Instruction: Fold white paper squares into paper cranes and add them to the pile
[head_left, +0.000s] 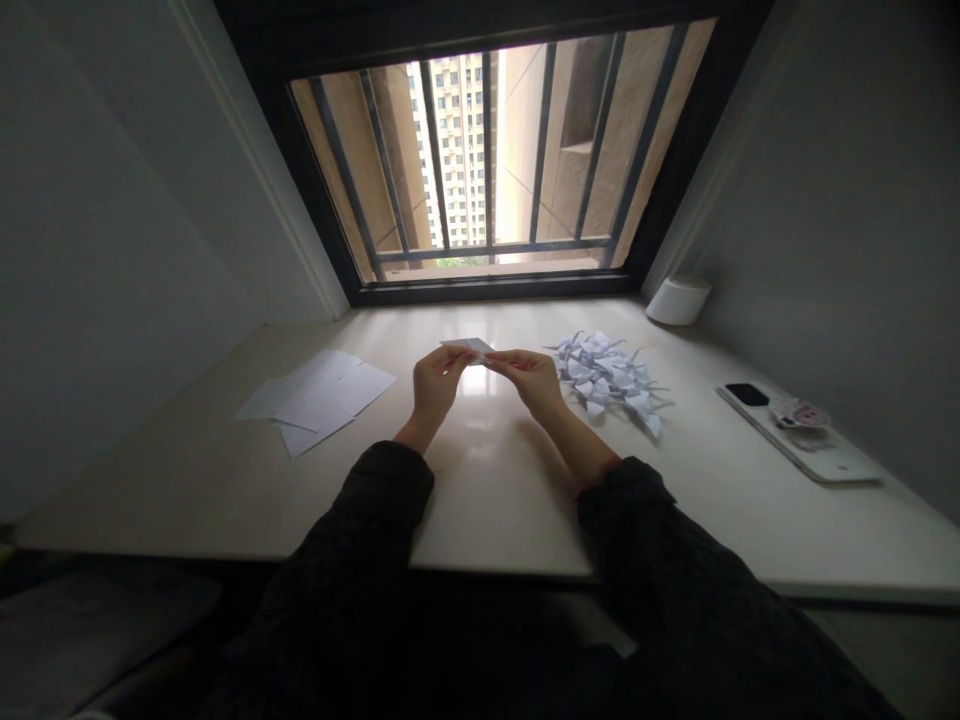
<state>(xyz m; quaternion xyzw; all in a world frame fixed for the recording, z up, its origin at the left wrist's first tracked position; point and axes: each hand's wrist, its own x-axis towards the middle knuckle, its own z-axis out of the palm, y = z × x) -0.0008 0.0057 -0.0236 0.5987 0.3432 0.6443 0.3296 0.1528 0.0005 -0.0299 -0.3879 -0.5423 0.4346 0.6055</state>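
Between my two hands, over the middle of the white sill, is a small piece of folded white paper (pixel 471 344). My left hand (pixel 437 382) pinches its near left side between thumb and fingers. From the other side, my right hand (pixel 531 380) grips it with thumb and forefinger, the fingertips of both hands almost meeting. My fingers hide part of the paper, so its exact folded shape is hard to make out. Just right of my right hand lies a heap of folded white paper cranes (pixel 604 372). Loose white paper sheets (pixel 319 395) overlap on the left.
A white paper roll (pixel 679 300) lies tilted in the back right corner. Along the right side rests a phone in a light case (pixel 799 435) with a round grip on it. A barred window (pixel 487 160) stands behind the pale sill (pixel 495 500), with walls on both sides.
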